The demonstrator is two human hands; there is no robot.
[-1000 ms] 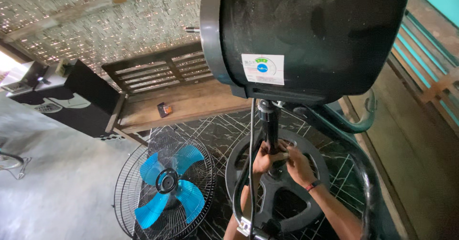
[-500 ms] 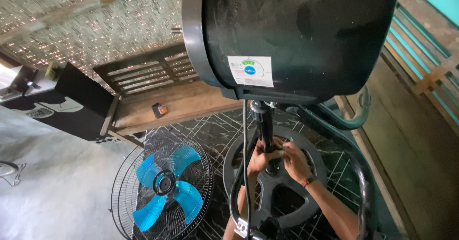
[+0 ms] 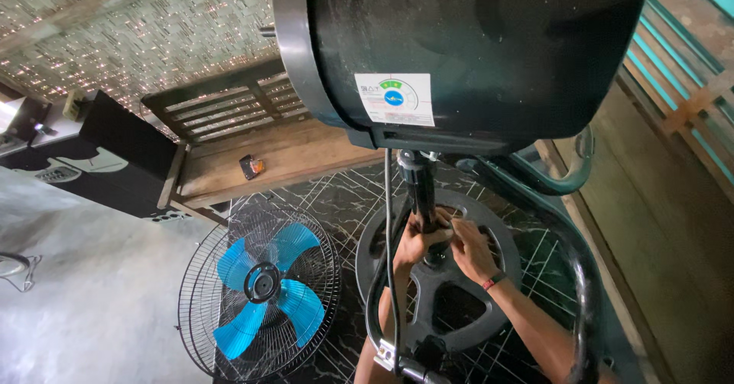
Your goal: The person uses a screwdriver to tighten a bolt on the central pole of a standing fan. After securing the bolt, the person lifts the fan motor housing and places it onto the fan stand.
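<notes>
Under me is a black floor with white streaks, grey concrete off to the left of the frame and a woven wall along the top. My left hand [image 3: 417,242] is wrapped around the black pole [image 3: 422,200] of the standing fan, just below centre of the frame. My right hand [image 3: 468,248] sits beside it on the same pole, fingers pinched at something small there; I cannot tell what, as my knuckles hide it. A red band circles that wrist. The pole rises from the round spoked base [image 3: 489,307] on the floor, and the black motor housing [image 3: 474,47] fills the top of the frame above my hands. Its black cord [image 3: 388,223] hangs down past my left wrist.

As I judge it, the heavy housing could sag or tip if my grip on the pole loosens, and the cord could snag my arm.

I count one pole, one base, one housing, one cord. At lower left lies one wire grille [image 3: 260,292] holding one blue blade with four vanes. Behind it stands one wooden bench [image 3: 306,158] with one small dark packet [image 3: 251,166].
</notes>
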